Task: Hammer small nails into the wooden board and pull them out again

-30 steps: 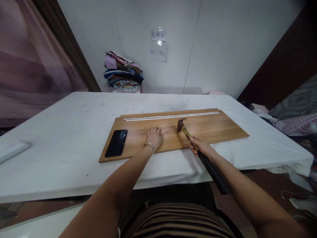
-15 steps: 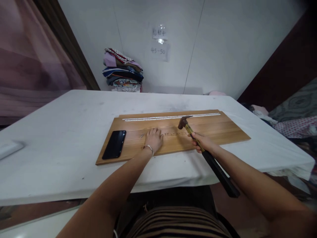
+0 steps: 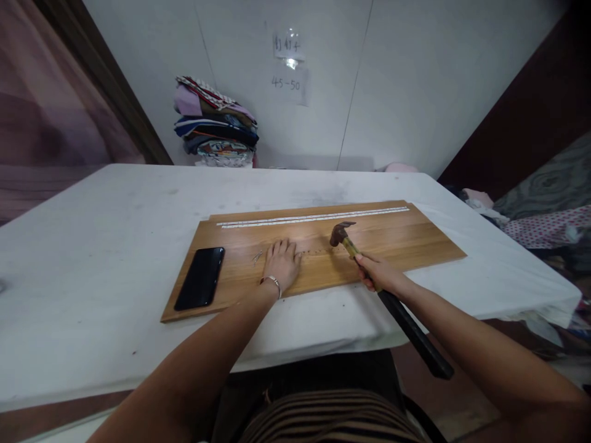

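Observation:
A long wooden board (image 3: 406,240) lies on the white table (image 3: 92,246). My left hand (image 3: 281,263) rests flat on the board, fingers stretched out, a bracelet on its wrist. A row of small nails (image 3: 314,251) stands in the board just right of its fingertips, and a few loose nails (image 3: 257,256) lie to its left. My right hand (image 3: 381,274) is closed round the shaft of a hammer (image 3: 342,234), whose head hangs just above the board at the right end of the nail row.
A black phone (image 3: 200,286) lies on the board's left end. A white strip (image 3: 314,216) runs along the board's far edge. Folded cloths (image 3: 215,130) are stacked against the wall. Patterned fabric (image 3: 549,227) lies at the right.
The hammer head rose off the board, then came back down near the nail row. My left hand stayed flat on the board. The camera view shifted slightly.

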Tool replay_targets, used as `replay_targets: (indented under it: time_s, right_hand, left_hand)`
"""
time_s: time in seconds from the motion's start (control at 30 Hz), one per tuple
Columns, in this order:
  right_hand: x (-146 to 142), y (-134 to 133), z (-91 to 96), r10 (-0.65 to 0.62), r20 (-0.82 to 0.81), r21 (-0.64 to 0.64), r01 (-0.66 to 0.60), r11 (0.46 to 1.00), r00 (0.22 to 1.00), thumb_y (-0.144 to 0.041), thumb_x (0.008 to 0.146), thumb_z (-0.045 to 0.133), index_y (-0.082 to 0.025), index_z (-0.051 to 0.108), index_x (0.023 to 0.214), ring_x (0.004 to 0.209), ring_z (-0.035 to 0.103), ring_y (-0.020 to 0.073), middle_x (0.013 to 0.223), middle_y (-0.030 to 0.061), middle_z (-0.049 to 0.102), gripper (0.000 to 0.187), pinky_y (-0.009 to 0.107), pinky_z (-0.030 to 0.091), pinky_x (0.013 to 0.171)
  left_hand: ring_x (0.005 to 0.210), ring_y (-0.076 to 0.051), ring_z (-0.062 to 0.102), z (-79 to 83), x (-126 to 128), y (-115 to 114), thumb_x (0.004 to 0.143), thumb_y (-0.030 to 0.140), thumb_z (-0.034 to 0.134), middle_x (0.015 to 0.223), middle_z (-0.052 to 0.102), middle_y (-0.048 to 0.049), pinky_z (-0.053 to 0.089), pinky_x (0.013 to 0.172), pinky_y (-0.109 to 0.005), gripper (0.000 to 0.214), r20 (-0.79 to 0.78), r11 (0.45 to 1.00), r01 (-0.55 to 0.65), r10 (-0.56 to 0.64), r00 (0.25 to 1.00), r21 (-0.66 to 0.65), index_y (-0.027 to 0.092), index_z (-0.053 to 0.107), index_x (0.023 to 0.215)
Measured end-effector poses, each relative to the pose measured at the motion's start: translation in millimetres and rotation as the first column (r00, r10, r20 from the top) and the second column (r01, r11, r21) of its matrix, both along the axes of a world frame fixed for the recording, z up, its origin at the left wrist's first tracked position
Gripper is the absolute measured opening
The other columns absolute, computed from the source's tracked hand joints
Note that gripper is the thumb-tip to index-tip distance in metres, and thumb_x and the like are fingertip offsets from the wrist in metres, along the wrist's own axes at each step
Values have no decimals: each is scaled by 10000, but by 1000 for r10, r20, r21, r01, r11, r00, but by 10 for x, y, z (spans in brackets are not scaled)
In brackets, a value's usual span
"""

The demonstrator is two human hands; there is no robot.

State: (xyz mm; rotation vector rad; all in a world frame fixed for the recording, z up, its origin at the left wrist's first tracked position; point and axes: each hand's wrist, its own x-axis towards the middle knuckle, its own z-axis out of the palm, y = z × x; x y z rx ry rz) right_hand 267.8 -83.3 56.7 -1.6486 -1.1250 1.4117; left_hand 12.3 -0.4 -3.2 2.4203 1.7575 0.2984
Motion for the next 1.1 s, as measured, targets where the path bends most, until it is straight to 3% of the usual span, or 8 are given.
replay_targets:
  time_s: [0.6, 0.9, 1.1]
  right_hand:
    - [-49, -16, -64, -7, 7, -67, 7, 998, 1000, -596, 826, 649, -244, 493, 837, 359, 418, 88, 548, -80, 489, 385, 216, 295, 336]
    - [-22, -33, 65, -42, -37, -45, 41, 998, 998, -630, 780, 703, -239, 529, 907, 378, 428, 80, 557, -86, 498, 446, 202, 292, 360]
    - [-51, -35, 10, -29, -45, -65, 26, 998, 999, -687, 720, 744, -241, 489, 854, 383, 411, 71, 552, -93, 478, 531, 206, 288, 360]
  left_hand:
    - [1473, -319, 409, 11, 8, 0, 1035, 337, 373, 1587, 504, -128, 283, 1249, -487, 462, 2, 1000, 0, 0, 1000, 1, 175, 614, 1395]
    - [1470, -323, 409, 17, 17, -1, 1032, 346, 378, 1577, 511, -137, 287, 1243, -496, 460, 2, 1000, 4, -4, 1000, -3, 178, 612, 1391]
    - [1457, -315, 418, 64, 24, -21, 1033, 341, 384, 1571, 515, -135, 291, 1239, -489, 447, -4, 1000, 2, -2, 1000, -11, 168, 622, 1369]
